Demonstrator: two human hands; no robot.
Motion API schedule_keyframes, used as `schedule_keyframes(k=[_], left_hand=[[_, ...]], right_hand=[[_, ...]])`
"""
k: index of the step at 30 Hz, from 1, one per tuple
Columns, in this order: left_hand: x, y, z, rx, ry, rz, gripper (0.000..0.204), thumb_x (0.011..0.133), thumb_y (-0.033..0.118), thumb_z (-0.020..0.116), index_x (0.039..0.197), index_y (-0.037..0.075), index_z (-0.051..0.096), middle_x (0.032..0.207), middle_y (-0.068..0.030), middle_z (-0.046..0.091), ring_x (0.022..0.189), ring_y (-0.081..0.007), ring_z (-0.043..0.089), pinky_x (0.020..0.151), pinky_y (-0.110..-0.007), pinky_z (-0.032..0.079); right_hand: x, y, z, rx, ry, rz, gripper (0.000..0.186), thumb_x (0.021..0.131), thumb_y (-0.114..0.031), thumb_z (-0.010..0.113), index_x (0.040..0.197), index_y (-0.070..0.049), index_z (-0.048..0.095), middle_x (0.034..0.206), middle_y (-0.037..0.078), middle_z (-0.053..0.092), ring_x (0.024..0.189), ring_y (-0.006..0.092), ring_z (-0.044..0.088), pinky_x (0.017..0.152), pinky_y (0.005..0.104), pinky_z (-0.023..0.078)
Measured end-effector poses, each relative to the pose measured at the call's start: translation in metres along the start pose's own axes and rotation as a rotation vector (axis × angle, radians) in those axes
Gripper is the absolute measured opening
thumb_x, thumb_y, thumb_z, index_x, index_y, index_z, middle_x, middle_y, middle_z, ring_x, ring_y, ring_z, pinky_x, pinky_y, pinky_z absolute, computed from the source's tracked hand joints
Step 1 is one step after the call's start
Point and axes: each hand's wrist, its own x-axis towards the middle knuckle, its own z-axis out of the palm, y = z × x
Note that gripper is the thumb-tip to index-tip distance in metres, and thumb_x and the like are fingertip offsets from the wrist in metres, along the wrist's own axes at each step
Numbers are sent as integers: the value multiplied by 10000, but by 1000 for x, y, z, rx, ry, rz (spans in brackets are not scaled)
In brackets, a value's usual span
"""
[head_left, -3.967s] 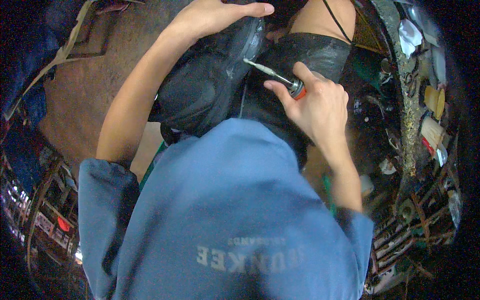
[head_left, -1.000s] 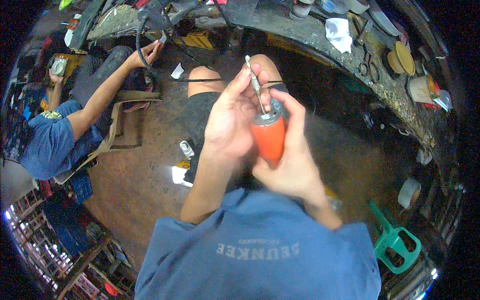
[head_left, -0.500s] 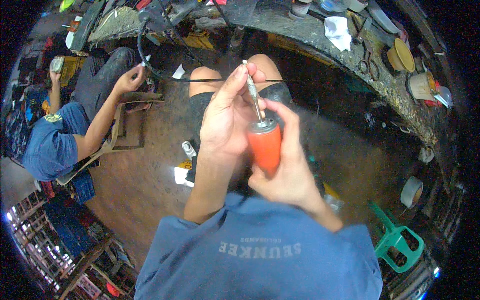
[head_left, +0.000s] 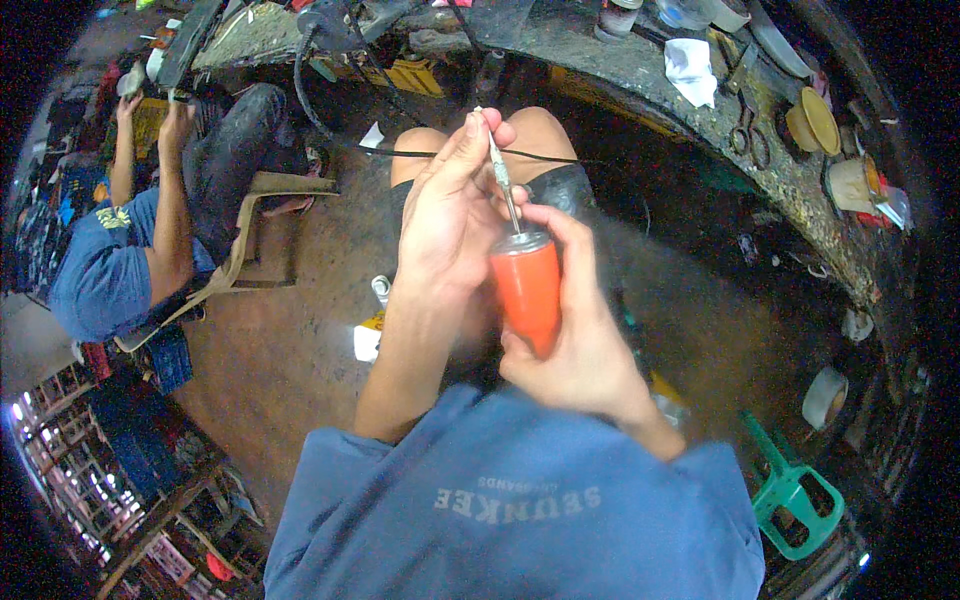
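My right hand [head_left: 575, 335] is wrapped round an orange tapered tool [head_left: 528, 295] with a grey collar at its top. From that collar a thin metal shaft [head_left: 515, 212] rises toward my left hand [head_left: 440, 225]. There the thumb and fingers pinch a slender whitish-grey piece [head_left: 497, 160], in line with the shaft and tipped pale at its upper end. Whether piece and shaft are one part I cannot tell. Both hands are over my lap, close together, and the left fingers partly hide the slender piece.
A dark, dusty workbench [head_left: 640, 100] curves across the far side, with scissors [head_left: 748, 135], white paper [head_left: 690, 72] and a yellowish bowl [head_left: 813, 120]. A black cable [head_left: 390, 153] crosses beyond my hands. At left sits a co-worker [head_left: 120, 260]; a green plastic stool [head_left: 795, 500] stands right.
The orange tool has turned slightly, so its collar faces me less; my grips look the same. At left, the co-worker's raised hand has drawn back toward their other hand.
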Motion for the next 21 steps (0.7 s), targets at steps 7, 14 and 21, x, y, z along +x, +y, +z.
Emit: schedule_keyframes(k=[7,14,21], left_hand=[[2,9,0,53,17,151,315,1134,372,652,1234,76,693,1087,-64,726,766,-172,689,652,-361,590],[-3,21,-24,581,184,454,346,1155,295,604,897,68,643,776,-12,630,607,-133,611,606,-331,528],[-1,25,-58,1780,106,613,204,993,204,797,1118,44,776,914,-133,783,860,-268,769,803,-398,599]], right_hand=[[-7,-4,1,-108,-10,-56,962,785,117,685,1650,-83,314,1375,179,515,1179,270,607,1039,384,514],[-2,9,-18,-100,96,-35,964,776,92,684,1647,-112,325,1249,140,588,1100,258,622,968,365,530],[0,28,-57,-150,322,-24,970,771,95,659,1658,-141,344,1123,70,613,900,135,632,793,278,566]])
